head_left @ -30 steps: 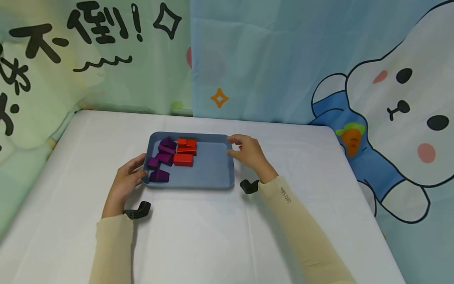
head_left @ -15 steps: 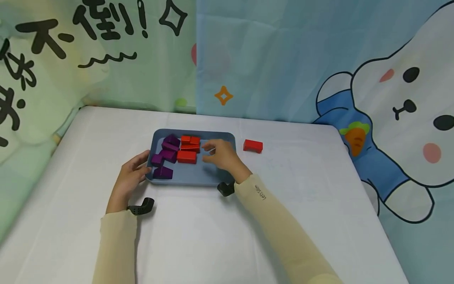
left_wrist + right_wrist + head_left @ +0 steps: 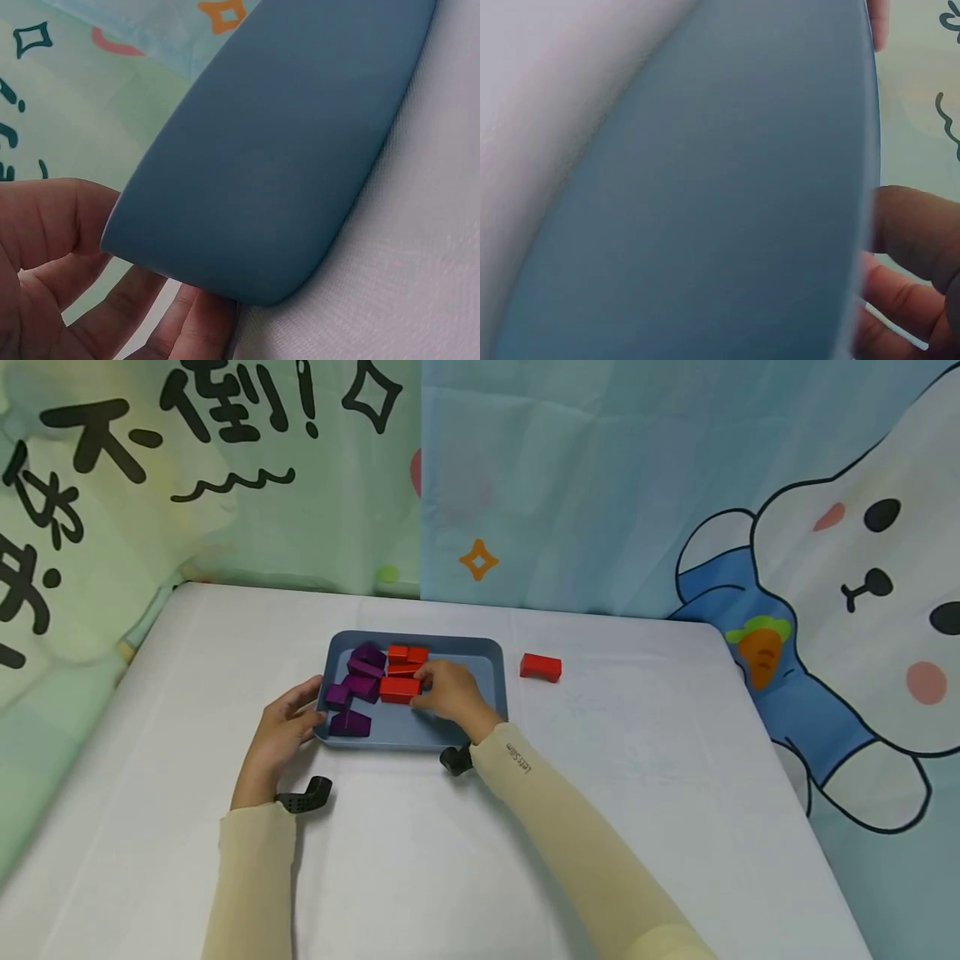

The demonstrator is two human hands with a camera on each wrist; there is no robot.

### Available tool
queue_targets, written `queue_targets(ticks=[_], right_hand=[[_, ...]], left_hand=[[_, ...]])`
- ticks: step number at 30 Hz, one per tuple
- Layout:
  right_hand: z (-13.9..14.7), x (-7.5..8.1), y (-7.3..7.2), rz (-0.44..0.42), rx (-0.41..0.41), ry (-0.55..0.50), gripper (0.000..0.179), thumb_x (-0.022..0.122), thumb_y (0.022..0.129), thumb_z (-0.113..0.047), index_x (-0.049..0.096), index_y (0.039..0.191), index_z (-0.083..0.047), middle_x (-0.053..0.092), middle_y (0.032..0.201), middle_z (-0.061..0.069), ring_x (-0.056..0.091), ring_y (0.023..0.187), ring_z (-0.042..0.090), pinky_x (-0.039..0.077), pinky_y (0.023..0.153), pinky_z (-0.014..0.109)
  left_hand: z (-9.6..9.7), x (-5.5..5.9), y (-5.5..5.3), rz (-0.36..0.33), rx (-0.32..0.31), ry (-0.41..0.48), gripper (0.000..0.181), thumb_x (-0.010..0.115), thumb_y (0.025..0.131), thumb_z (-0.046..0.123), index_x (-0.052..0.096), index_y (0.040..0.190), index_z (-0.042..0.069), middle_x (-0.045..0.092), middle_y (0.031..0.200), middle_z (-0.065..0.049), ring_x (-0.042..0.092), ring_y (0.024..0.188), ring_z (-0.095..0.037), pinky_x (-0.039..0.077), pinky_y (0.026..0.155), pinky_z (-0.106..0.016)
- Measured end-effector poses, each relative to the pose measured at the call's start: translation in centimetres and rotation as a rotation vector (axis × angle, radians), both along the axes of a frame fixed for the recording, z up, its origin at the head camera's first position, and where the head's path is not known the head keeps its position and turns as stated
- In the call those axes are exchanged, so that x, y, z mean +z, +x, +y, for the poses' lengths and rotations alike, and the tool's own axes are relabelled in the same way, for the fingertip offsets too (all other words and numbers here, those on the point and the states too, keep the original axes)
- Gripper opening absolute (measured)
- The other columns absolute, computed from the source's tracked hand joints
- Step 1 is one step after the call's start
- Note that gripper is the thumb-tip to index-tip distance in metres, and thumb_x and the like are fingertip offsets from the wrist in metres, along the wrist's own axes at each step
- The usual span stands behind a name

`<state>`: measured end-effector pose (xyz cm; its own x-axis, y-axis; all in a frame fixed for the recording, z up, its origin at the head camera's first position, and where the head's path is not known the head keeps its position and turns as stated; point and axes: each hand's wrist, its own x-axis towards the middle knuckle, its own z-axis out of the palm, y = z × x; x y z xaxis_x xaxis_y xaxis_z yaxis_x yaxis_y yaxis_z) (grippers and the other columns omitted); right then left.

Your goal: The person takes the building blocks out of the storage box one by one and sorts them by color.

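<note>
My left hand (image 3: 281,731) holds the left end of a shallow blue-grey tray (image 3: 465,727), thumb at the rim and fingers against the outer wall. In the left wrist view the tray's side (image 3: 255,157) hides part of the thumb. My right hand (image 3: 453,697) reaches into the tray and pinches the right end of the front red block (image 3: 399,691) between thumb and forefinger. The right wrist view shows mostly the tray wall (image 3: 705,195), which hides the fingertips. Behind that block lie several smaller red blocks (image 3: 397,654). A red block (image 3: 541,667) sits on the table right of the tray.
Several purple blocks (image 3: 363,687) fill the tray's left part. The tray stands on a white-covered table (image 3: 405,852). Beyond the table's back edge hangs a printed curtain (image 3: 585,485) with a rabbit figure.
My right hand has let go of a red block on the table beyond the tray's right end, then moved left to the front red block. The left hand has stayed at the tray.
</note>
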<state>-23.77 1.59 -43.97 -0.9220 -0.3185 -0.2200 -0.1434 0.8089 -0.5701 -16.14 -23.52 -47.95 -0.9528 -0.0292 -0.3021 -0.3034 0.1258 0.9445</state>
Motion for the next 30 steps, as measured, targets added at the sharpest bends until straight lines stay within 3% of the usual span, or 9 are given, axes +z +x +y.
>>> queue_targets(ticks=[7, 17, 25, 30], right_hand=[[1.6, -0.1, 0.1, 0.017, -0.026, -0.066, 0.035, 0.081, 0.097, -0.012, 0.075, 0.129, 0.0, 0.077, 0.12, 0.015, 0.068, 0.113, 0.03, 0.053, 0.099, 0.042], [5.9, 1.7, 0.4, 0.041, 0.012, -0.191, 0.035, 0.082, 0.097, -0.01, 0.076, 0.13, -0.001, 0.076, 0.124, 0.018, 0.076, 0.106, 0.031, 0.059, 0.096, 0.043], [10.0, 2.8, 0.2, 0.012, 0.019, -0.239, 0.038, 0.081, 0.098, -0.008, 0.073, 0.134, -0.001, 0.074, 0.128, 0.02, 0.076, 0.11, 0.033, 0.06, 0.095, 0.044], [12.6, 3.3, -0.1, 0.036, -0.001, -0.24, 0.037, 0.08, 0.097, -0.006, 0.073, 0.133, 0.0, 0.074, 0.128, 0.022, 0.076, 0.11, 0.034, 0.06, 0.094, 0.046]], left_hand=[[0.3, 0.0, -0.1, -0.003, -0.004, -0.003, 0.068, 0.056, 0.104, 0.004, 0.037, 0.169, 0.007, 0.04, 0.171, -0.019, 0.043, 0.152, -0.038, 0.049, 0.092, -0.027], [0.2, 0.2, 0.2, 0.001, -0.01, -0.014, 0.067, 0.055, 0.105, 0.004, 0.036, 0.169, 0.005, 0.039, 0.171, -0.021, 0.042, 0.153, -0.04, 0.049, 0.086, -0.02], [0.3, 0.4, 0.5, -0.007, -0.001, -0.017, 0.066, 0.056, 0.105, 0.004, 0.037, 0.169, 0.006, 0.039, 0.171, -0.019, 0.041, 0.154, -0.039, 0.048, 0.083, -0.018], [0.4, 0.4, 0.6, -0.015, -0.009, -0.018, 0.067, 0.056, 0.106, 0.004, 0.036, 0.169, 0.008, 0.037, 0.172, -0.018, 0.04, 0.154, -0.039, 0.048, 0.083, -0.018]])
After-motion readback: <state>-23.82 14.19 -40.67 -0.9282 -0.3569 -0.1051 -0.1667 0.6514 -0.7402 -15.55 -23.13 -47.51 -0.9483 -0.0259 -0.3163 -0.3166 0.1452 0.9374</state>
